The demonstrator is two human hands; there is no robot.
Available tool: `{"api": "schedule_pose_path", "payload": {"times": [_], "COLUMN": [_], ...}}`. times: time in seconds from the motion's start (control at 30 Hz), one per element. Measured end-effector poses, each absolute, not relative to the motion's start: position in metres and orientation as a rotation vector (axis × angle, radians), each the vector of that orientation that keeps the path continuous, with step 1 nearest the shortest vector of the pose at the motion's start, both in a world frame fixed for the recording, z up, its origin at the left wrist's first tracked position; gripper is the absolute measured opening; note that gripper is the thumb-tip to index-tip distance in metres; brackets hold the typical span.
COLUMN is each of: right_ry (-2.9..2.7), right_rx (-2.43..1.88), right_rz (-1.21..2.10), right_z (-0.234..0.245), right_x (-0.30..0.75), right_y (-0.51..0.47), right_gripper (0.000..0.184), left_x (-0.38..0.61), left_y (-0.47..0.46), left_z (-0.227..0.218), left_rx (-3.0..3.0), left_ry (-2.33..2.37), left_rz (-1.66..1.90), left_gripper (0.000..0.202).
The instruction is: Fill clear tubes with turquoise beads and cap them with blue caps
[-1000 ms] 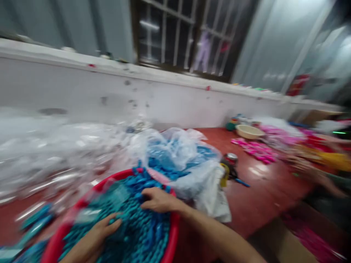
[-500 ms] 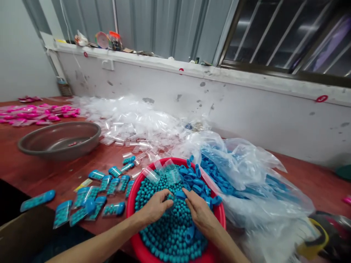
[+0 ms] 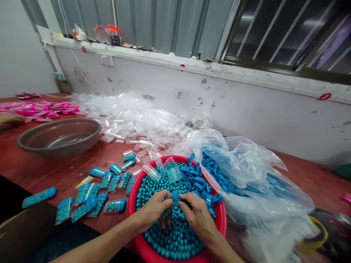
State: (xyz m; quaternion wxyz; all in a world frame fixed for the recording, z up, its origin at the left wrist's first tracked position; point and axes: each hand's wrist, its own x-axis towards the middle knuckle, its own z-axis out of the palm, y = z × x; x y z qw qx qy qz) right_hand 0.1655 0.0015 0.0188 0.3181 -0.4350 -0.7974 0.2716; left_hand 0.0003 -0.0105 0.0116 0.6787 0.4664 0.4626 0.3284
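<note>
Over a red basin (image 3: 132, 204) of teal beads (image 3: 164, 243), my left hand (image 3: 155, 207) is closed around a small clear container, mostly hidden by the fingers. My right hand (image 3: 199, 215) pinches a blue cap (image 3: 176, 196) between thumb and fingers, at the container's end; whether it is seated cannot be made out. Loose blue caps (image 3: 199, 180) lie on the beads at the basin's right side. A few clear empty containers (image 3: 152, 173) rest on the beads at the back.
Left of the basin lie several filled, capped containers (image 3: 64, 210). Behind is a heap of clear containers (image 3: 131, 117). A plastic bag (image 3: 241, 164) of blue caps stands right. Farther left are a grey-brown basin (image 3: 59, 140), pink containers (image 3: 52, 109) and another person's hand (image 3: 11, 119).
My right hand has moved left with the blue cap, bringing it against my left hand. Another person's hand has come into view at the far left.
</note>
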Motion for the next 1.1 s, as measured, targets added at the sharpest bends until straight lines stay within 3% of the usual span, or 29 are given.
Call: {"api": "schedule_pose_path", "payload": {"times": [0.37,0.63,0.9,1.1], "right_ry": [-2.007,-1.985,-2.002,-2.231], "right_rx": [-1.140,-1.076,-1.071,-0.949], "right_rz": [0.767,0.884,0.879,0.851], "right_z": [0.025,0.022,0.020,0.024], "right_x": [0.165,0.162,0.159,0.162], "right_y": [0.000,-0.003,-0.004,-0.002], "right_gripper": [0.016,0.018,0.018,0.022], "left_x": [-0.002,-0.003,0.000,0.006], "left_y": [-0.015,-0.022,-0.025,-0.024], "left_z": [0.012,0.011,0.016,0.003], "left_rx": [1.049,0.981,0.984,1.006], "left_ry": [0.982,1.042,1.038,1.078], "left_rz": [0.810,0.883,0.830,0.965], "left_gripper": [0.031,0.056,0.056,0.038]}}
